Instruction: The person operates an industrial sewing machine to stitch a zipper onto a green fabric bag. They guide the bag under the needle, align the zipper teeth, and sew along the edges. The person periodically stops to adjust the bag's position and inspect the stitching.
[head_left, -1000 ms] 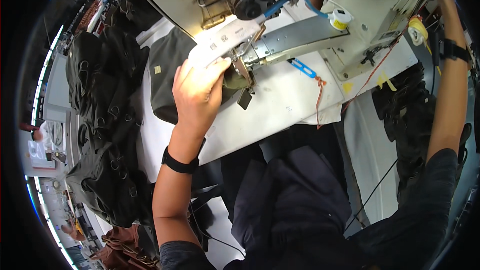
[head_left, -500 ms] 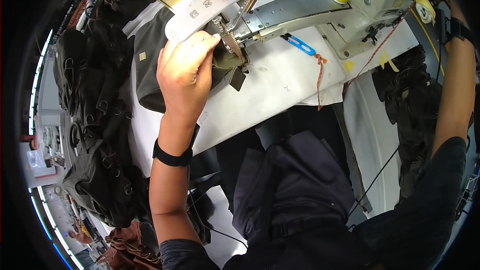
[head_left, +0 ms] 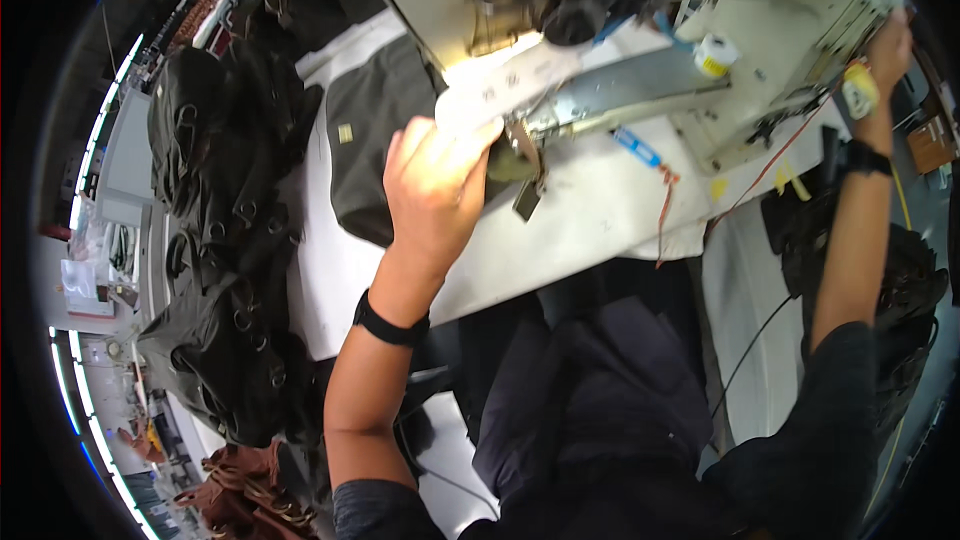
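My left hand (head_left: 437, 195) rests on a dark olive fabric piece (head_left: 375, 145) at the arm of a cream sewing machine (head_left: 560, 0), pressing the cloth near the needle area. A small strap end (head_left: 527, 195) hangs just right of my fingers. My right hand (head_left: 888, 50) reaches far up the right side and touches the machine's end by a yellow-and-white part (head_left: 860, 90); what the fingers grip is hidden. Both wrists wear black bands.
A pile of dark olive bags with metal rings (head_left: 215, 240) lies along the left of the white table (head_left: 590, 210). A thread spool (head_left: 712, 55) and a blue tool (head_left: 636, 147) sit on the machine bed. Brown bags (head_left: 245, 495) lie on the floor.
The view has shifted, so the machine and table sit lower in the frame. My left hand stays on the fabric at the needle; my right hand stays at the machine's right end.
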